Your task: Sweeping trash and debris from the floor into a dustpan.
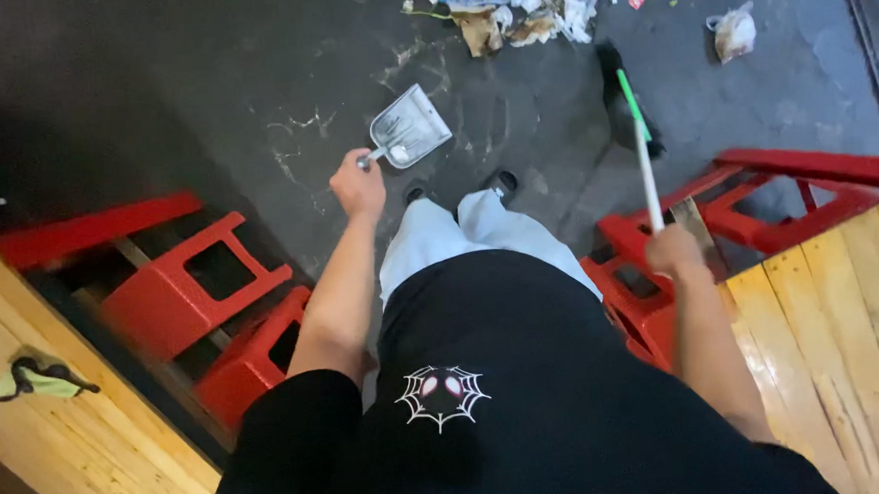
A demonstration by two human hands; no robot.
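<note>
The left hand (358,186) has its fingers wrapped round the handle of a grey metal dustpan (410,130), held low over the dark floor (255,97). The right hand (674,252) grips the white-and-green stick of a broom (640,139), whose black bristles rest on the floor. A litter pile (518,11) of paper and wrappers lies ahead, unswept, and a crumpled bag (733,32) sits apart. Red stools (189,288) and wooden benches (838,328) hem both sides, leaving a narrow open aisle forward.
</note>
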